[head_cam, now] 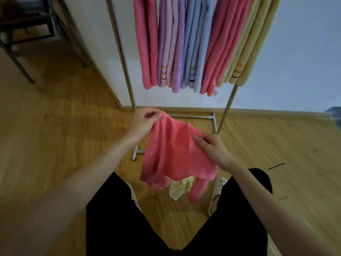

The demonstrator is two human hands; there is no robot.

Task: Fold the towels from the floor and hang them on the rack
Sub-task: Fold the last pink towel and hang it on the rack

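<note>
A pink towel [173,152] hangs loose in the air in front of me. My left hand [143,121] pinches its upper left corner. My right hand [214,148] grips its right edge lower down. The towel's bottom droops over a crumpled pale yellow towel [180,188] lying on the floor between my feet. Ahead stands the metal rack [123,58], with several folded towels in pink, purple, blue and yellow [193,43] hung side by side on it.
The rack's base bar [191,116] runs along the wooden floor just past my hands. A white wall is behind it. Dark furniture legs [24,71] stand at the far left. My white clogs [217,191] flank the floor towel.
</note>
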